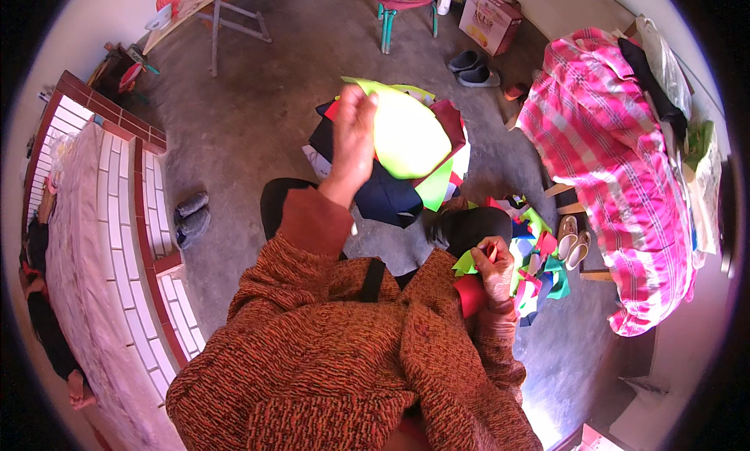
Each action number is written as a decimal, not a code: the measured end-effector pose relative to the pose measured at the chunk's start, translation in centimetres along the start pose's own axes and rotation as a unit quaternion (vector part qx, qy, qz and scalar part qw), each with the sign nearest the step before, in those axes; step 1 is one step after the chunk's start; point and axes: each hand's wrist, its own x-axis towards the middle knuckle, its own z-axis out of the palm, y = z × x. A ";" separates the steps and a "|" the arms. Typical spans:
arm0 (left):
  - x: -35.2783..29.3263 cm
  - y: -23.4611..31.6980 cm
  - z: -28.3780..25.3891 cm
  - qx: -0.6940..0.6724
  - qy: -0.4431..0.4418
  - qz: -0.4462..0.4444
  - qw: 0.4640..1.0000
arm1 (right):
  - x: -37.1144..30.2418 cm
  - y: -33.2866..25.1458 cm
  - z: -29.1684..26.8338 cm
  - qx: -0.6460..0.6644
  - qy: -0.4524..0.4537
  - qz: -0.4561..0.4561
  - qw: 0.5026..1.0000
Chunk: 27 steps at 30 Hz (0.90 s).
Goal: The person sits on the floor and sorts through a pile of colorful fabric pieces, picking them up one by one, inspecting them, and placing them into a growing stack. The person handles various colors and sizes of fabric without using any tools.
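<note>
My left hand [355,139] grips the left edge of a bright yellow-green cloth piece [410,135], its fingers closed on it. The cloth lies over a rounded pile of fabric pieces, among them a dark navy piece [387,197] and a maroon piece [448,121]. By my right knee, my right hand [494,270] is closed, thumb against fingers. A small reddish thing shows at its fingertips, too small to name. A lime-green scrap [465,263] and a red cloth piece [469,296] are beside it. Mixed coloured scraps [539,256] are heaped just right of that hand.
A pink plaid cloth [601,170] hangs at the right, with light slippers [574,242] near it. Dark slippers [473,68] and a carton [490,21] are farther back. Grey shoes [192,219] stand left, beside a brick-sided bed [129,256] where a person's bare feet [78,390] show.
</note>
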 end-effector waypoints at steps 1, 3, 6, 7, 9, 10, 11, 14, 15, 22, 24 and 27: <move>1.8 1.0 -0.6 0.025 0.012 0.033 0.999 | 0.1 0.0 0.0 0.001 0.000 0.000 1.000; 5.2 2.5 -1.4 0.072 0.038 0.105 0.991 | 0.1 -0.2 0.2 0.004 0.003 0.004 1.000; 9.1 2.5 -1.8 0.101 0.028 0.188 0.977 | 0.1 0.0 0.2 0.004 0.005 0.006 1.000; 10.3 1.5 -2.1 0.120 0.020 0.189 0.974 | 0.1 -0.1 0.3 0.006 0.003 0.006 1.000; 11.3 -1.5 -2.7 0.197 -0.024 0.218 0.956 | 0.2 -0.4 0.5 0.004 0.005 0.010 1.000; 10.8 -2.8 -2.9 0.257 -0.063 0.222 0.939 | 0.2 -0.4 0.6 -0.001 0.007 0.003 1.000; 9.8 -4.2 -3.2 0.318 -0.086 0.172 0.928 | 0.2 -0.4 0.6 -0.006 0.009 -0.005 1.000; 5.4 -8.7 -3.9 0.403 -0.144 0.128 0.894 | 0.1 -0.2 0.3 -0.026 0.009 0.000 1.000; 4.0 -10.1 -4.3 0.419 -0.189 0.140 0.877 | 0.1 -0.4 0.3 -0.028 0.010 0.006 1.000; 0.8 -10.2 -3.8 0.456 -0.261 0.199 0.827 | 0.2 -0.1 0.5 -0.048 0.017 0.000 0.999; 0.3 -9.8 -3.8 0.472 -0.263 0.172 0.824 | 0.0 -0.4 0.8 -0.047 0.020 -0.001 0.999; 0.1 -9.7 -4.0 0.494 -0.273 0.198 0.801 | 0.4 0.5 0.3 -0.099 0.027 -0.044 0.994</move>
